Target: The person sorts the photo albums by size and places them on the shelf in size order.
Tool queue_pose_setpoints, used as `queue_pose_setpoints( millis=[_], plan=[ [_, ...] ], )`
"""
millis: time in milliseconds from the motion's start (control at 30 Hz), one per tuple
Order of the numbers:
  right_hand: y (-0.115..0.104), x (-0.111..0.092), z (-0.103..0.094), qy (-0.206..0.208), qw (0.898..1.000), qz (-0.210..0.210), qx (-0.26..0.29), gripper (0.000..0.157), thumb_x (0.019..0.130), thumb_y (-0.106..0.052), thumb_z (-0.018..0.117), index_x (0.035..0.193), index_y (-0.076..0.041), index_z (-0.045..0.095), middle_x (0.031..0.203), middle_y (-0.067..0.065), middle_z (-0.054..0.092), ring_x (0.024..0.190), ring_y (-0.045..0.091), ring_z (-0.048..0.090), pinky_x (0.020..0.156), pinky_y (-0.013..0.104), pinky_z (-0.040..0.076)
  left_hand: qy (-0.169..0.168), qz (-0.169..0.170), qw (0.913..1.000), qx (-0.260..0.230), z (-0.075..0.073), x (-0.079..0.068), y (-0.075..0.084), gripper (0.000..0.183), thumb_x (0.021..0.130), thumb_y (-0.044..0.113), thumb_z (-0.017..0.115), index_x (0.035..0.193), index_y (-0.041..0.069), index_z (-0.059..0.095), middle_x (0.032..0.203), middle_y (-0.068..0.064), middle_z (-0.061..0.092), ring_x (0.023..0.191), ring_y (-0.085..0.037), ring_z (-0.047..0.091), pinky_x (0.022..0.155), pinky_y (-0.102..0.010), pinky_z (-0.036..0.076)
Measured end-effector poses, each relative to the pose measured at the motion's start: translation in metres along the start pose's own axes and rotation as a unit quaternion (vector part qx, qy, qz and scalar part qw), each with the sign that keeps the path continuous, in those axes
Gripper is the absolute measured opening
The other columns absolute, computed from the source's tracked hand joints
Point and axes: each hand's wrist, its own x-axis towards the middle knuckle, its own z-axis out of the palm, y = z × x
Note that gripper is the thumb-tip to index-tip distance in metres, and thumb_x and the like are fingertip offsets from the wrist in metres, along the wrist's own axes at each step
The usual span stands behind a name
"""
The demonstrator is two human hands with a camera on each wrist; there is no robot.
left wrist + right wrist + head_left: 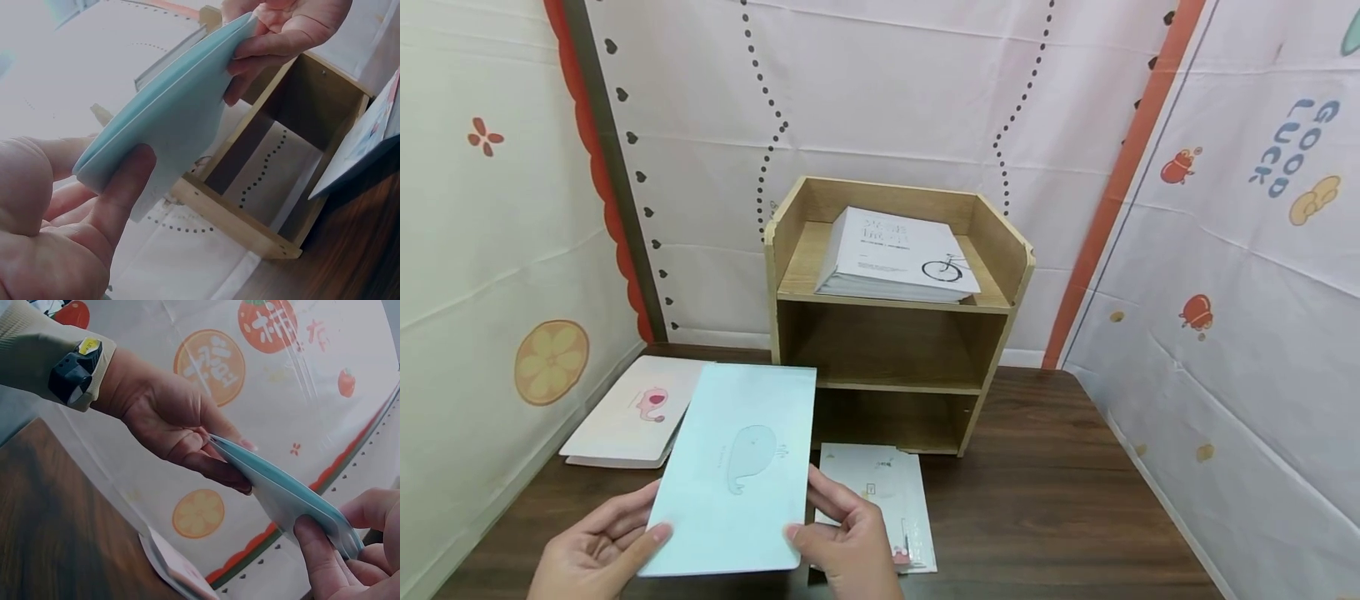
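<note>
Both hands hold a pale blue booklet (737, 467) with a whale drawn on its cover, raised above the table and tilted toward the head camera. My left hand (598, 542) pinches its lower left edge, thumb on the cover and fingers behind. At the lower right edge my right hand (850, 533) grips it the same way. From the left wrist view the booklet (169, 94) shows edge-on as a thin, slightly bowed stack of pages. Behind it on the left lies a pink-white booklet (640, 408) with an elephant. A white booklet (880, 500) lies partly hidden behind the right hand.
A wooden shelf unit (895, 387) stands at the table's back. Its top level bears a thick white book (898, 254) with a bicycle picture. The dark wooden table (1037, 500) extends to the right. Printed white cloth (895, 100) hangs on three sides.
</note>
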Motion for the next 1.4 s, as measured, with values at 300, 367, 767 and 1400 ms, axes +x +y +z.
queue_pose_setpoints(
  millis=[300, 367, 767, 1400],
  plan=[
    [-0.004, -0.003, -0.009, 0.015, 1.0, -0.017, -0.015, 0.065, 0.086, 0.003, 0.073, 0.148, -0.002, 0.052, 0.143, 0.022, 0.06, 0.096, 0.02, 0.076, 0.085, 0.032, 0.062, -0.022, -0.001, 0.9996, -0.016, 0.013, 0.001, 0.002, 0.04, 0.088, -0.004, 0.077, 0.128, -0.001, 0.069, 0.108, 0.008, 0.079, 0.093, -0.01, 0.077, 0.072, -0.025, 0.063],
    [-0.005, -0.004, -0.011, 0.017, 1.0, -0.014, -0.02, 0.066, 0.086, 0.003, 0.073, 0.148, -0.004, 0.052, 0.144, 0.021, 0.06, 0.096, 0.02, 0.076, 0.085, 0.032, 0.062, -0.026, 0.0, 0.9994, -0.024, 0.016, 0.001, 0.002, 0.041, 0.088, -0.005, 0.076, 0.128, -0.003, 0.068, 0.11, 0.007, 0.079, 0.094, -0.011, 0.077, 0.073, -0.026, 0.063],
    [-0.011, -0.008, -0.021, 0.006, 0.999, -0.027, -0.019, 0.064, 0.089, 0.002, 0.072, 0.149, -0.004, 0.052, 0.145, 0.019, 0.06, 0.1, 0.021, 0.076, 0.085, 0.032, 0.062, -0.031, -0.002, 0.9988, -0.038, 0.03, -0.001, 0.003, 0.044, 0.088, -0.004, 0.077, 0.13, -0.006, 0.065, 0.114, 0.008, 0.078, 0.096, -0.012, 0.077, 0.074, -0.028, 0.064],
    [-0.022, -0.016, -0.036, 0.014, 0.999, -0.031, -0.021, 0.069, 0.089, 0.006, 0.068, 0.153, 0.002, 0.042, 0.147, 0.023, 0.056, 0.097, 0.016, 0.075, 0.082, 0.035, 0.063, -0.068, 0.025, 0.996, -0.052, 0.048, -0.005, 0.006, 0.044, 0.088, -0.009, 0.073, 0.131, -0.011, 0.061, 0.117, 0.005, 0.077, 0.098, -0.015, 0.077, 0.077, -0.029, 0.064]
  ],
)
